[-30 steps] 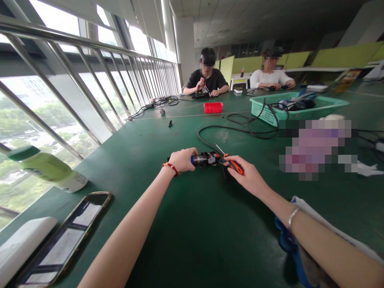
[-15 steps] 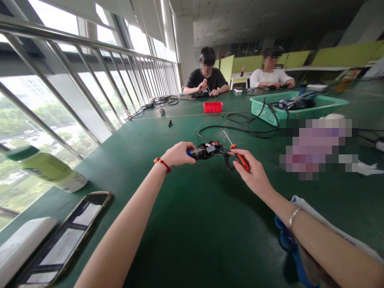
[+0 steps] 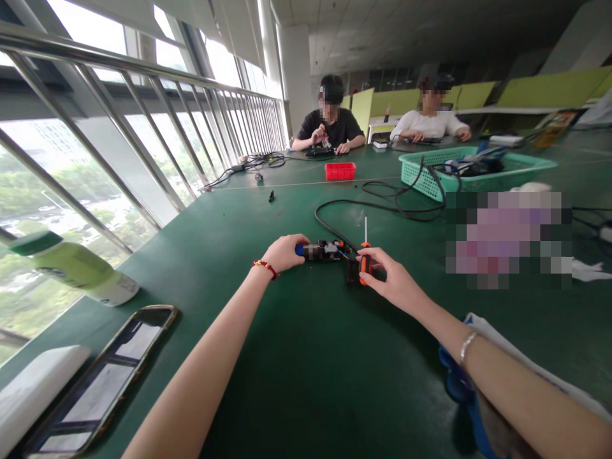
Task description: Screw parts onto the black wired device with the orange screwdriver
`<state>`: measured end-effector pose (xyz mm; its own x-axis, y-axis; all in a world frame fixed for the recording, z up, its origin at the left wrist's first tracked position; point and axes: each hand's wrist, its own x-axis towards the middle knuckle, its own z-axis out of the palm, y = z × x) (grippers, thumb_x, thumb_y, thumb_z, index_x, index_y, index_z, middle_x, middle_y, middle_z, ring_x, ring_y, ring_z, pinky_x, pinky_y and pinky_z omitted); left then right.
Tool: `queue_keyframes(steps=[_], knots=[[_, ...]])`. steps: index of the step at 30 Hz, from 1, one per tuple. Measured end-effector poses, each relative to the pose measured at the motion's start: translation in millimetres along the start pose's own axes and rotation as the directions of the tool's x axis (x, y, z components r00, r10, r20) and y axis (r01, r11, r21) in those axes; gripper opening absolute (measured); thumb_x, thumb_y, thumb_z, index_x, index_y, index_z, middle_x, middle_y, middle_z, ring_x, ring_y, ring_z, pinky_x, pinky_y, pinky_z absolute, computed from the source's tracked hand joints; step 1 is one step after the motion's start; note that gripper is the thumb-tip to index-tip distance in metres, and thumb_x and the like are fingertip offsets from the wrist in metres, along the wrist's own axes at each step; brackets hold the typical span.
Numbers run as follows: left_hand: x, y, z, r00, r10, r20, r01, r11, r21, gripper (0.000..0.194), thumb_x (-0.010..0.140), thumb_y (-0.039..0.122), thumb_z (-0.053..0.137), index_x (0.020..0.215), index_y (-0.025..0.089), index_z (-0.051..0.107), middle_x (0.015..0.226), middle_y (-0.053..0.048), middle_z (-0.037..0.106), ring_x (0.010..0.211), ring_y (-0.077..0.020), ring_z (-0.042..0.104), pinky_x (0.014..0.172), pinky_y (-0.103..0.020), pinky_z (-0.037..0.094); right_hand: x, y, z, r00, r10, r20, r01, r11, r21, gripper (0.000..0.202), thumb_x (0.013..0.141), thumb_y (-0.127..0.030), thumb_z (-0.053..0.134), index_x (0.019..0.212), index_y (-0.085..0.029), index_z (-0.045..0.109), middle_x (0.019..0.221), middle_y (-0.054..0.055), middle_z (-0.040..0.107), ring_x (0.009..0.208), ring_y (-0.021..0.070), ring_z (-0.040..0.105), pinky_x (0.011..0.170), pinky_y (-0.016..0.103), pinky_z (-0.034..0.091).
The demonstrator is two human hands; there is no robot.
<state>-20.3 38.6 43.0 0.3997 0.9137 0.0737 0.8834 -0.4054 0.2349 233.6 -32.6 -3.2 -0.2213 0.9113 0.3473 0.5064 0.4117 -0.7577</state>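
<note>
Centrally: one black device [image 3: 329, 250], between the hands on the green table [image 3: 287, 357], long axis left to right. Left hand [image 3: 283, 254]: gripping its blue end. Right hand [image 3: 393, 276]: beside the wired end, holding an orange screwdriver [image 3: 366, 266], shaft pointing away, crosswise to that axis.

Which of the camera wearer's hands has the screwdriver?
The right hand, gripping the screwdriver by its orange-and-black handle. The left hand instead holds the dark device by its blue part.
</note>
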Motion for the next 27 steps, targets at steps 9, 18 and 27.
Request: queue_keyframes(steps=[9, 18, 27], knots=[[-35, 31, -16.5, 0.996, 0.089, 0.007, -0.087, 0.947, 0.310, 0.029, 0.073, 0.009, 0.047, 0.096, 0.022, 0.060, 0.101, -0.003, 0.063, 0.091, -0.0207, 0.061, 0.075, -0.030, 0.048, -1, 3, 3, 1.000, -0.025, -0.011, 0.024, 0.999, -0.037, 0.058, 0.068, -0.026, 0.065, 0.121, -0.025, 0.044, 0.117, 0.007, 0.052, 0.104, 0.0223, 0.058, 0.093, 0.042, 0.046], [-37, 40, 9.9, 0.983, 0.169, 0.065, -0.180, 0.875, 0.450, 0.024, 0.086, 0.011, 0.040, 0.089, 0.017, 0.063, 0.101, -0.007, 0.065, 0.093, -0.0206, 0.062, 0.070, -0.028, 0.050, -3, -6, -4, 0.998, 0.025, -0.063, -0.029, 0.997, -0.073, 0.052, 0.073, -0.021, 0.052, 0.125, -0.022, 0.045, 0.105, 0.007, 0.052, 0.087, 0.0192, 0.056, 0.085, 0.038, 0.047], [-33, 26, 15.6, 0.971, 0.236, 0.040, -0.228, 0.858, 0.460, 0.023, 0.090, 0.015, 0.036, 0.096, 0.016, 0.058, 0.102, -0.007, 0.061, 0.095, -0.0180, 0.058, 0.071, -0.026, 0.050, -7, -18, -9, 0.997, -0.016, -0.071, 0.017, 1.000, 0.012, 0.019, 0.078, -0.025, 0.049, 0.096, -0.021, 0.055, 0.098, 0.003, 0.058, 0.085, 0.0178, 0.056, 0.080, 0.032, 0.042]])
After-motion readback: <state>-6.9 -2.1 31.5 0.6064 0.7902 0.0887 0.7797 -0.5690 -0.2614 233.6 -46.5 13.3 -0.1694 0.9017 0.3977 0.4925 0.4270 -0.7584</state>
